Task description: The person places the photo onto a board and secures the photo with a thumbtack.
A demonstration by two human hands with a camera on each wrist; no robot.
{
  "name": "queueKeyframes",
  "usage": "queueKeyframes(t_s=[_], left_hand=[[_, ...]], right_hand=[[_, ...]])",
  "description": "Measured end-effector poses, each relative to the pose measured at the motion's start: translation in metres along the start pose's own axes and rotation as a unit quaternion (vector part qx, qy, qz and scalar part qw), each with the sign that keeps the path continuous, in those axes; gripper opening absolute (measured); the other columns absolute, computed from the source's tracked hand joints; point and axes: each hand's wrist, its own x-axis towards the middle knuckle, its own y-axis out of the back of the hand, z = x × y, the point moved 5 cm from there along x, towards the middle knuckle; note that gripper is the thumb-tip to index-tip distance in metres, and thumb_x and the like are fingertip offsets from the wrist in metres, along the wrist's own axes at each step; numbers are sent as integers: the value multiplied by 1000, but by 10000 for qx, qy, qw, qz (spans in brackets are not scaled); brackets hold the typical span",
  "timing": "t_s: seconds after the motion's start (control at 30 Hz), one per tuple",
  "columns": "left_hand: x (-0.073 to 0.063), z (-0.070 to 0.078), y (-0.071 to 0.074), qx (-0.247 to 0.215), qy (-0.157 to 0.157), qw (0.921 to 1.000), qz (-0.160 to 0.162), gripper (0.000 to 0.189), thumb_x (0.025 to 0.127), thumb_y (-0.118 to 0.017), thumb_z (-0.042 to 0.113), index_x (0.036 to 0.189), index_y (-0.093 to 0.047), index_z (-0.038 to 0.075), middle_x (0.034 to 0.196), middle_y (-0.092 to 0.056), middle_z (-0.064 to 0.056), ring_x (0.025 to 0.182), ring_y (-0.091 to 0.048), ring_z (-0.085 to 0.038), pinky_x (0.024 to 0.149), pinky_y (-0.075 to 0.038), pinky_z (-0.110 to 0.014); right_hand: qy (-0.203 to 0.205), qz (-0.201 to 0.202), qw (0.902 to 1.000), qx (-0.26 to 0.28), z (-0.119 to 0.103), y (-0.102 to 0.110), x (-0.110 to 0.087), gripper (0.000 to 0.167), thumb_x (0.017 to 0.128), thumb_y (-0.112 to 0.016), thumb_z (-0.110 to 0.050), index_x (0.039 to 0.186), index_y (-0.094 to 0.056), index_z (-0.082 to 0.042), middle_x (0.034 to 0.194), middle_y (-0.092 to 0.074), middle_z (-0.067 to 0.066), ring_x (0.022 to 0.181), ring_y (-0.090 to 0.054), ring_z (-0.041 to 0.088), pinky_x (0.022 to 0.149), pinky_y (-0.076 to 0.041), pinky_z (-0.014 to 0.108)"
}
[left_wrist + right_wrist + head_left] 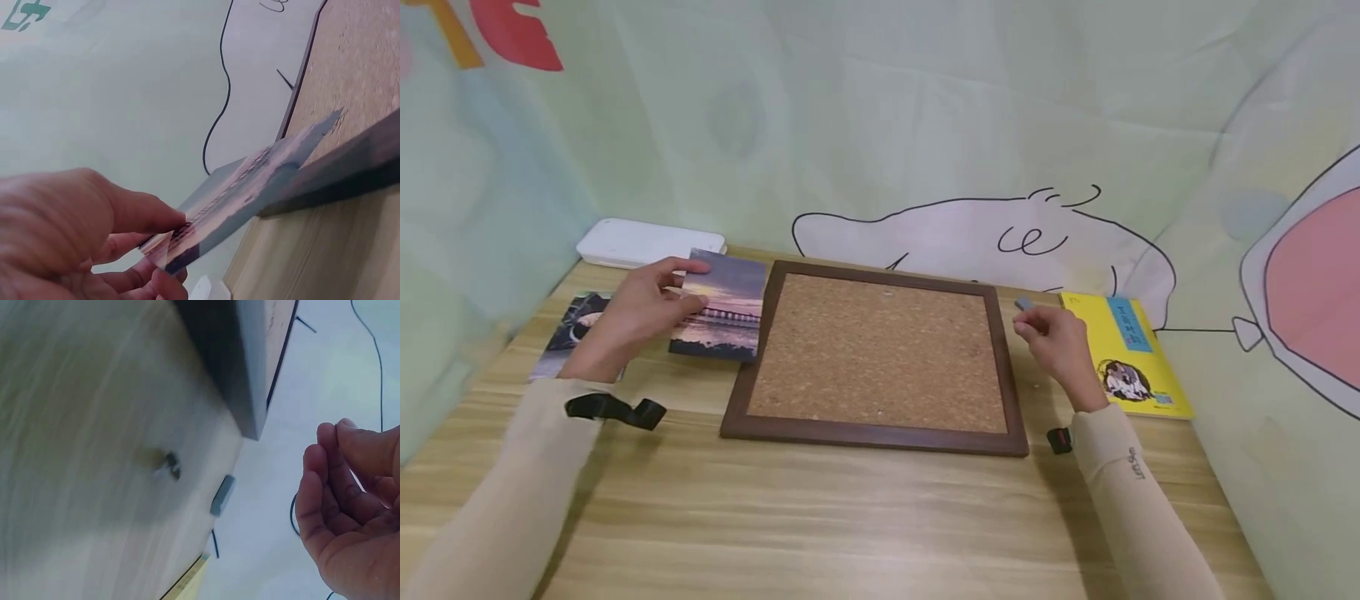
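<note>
My left hand (pixel 651 304) pinches a photo print (pixel 726 312) of a long bridge under a sunset sky. The print is tilted up, and its right edge overlaps the frame of a cork board (pixel 880 358) in the head view. In the left wrist view the thumb (pixel 156 212) lies on the picture side, with fingers behind. Right of the board, my right hand (pixel 1060 346) is raised with thumb and index fingertips together; whether something tiny is between them I cannot tell. A small grey block (pixel 223 495) lies on the table beyond that hand.
Another photo (pixel 568 333) lies at the left, partly under my left arm. A white case (pixel 647 242) stands at the back left. On the right is a yellow book (pixel 1120 350). A tiny shiny thing (pixel 169 465) rests on the table beside the board. A printed cloth wall (pixel 880 125) rises behind.
</note>
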Motion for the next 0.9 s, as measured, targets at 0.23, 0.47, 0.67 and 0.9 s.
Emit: queueKeyframes(t_s=[0.23,0.47,0.67,0.9], left_hand=[[10,14,-24,-253,-115,9990,-350,56,103,-66,12,156,-50,6,147,-46,-29,80,-59,-5,66,-53,-25],[15,19,-36,-397,-137,9982,-429,53,102,-68,11,153,-54,6,132,-51,-22,74,-58,-4,64,-52,-24],[18,24,-47,-344,-100,9981,-503,51,100,-69,10,150,-57,7,129,-52,-22,82,-59,-12,67,-52,-25],[21,27,-58,-350,-8,9977,-573,51,100,-70,10,149,-58,9,131,-50,-24,88,-58,-21,68,-53,-26]], right_hand=[[143,9,9999,26,-10,-6,1,20,107,-67,-14,118,-76,-1,111,-78,21,96,-66,32,82,-50,34],[60,-94,9999,51,-21,-12,0,21,107,-66,-16,119,-76,-2,114,-78,20,99,-69,32,86,-55,39],[162,3,9995,262,-31,-17,4,19,107,-66,-15,115,-78,-2,113,-79,20,100,-70,33,86,-56,39],[288,8,9984,492,-42,-24,6,18,105,-69,-14,114,-78,-1,110,-80,21,97,-71,32,82,-55,34]])
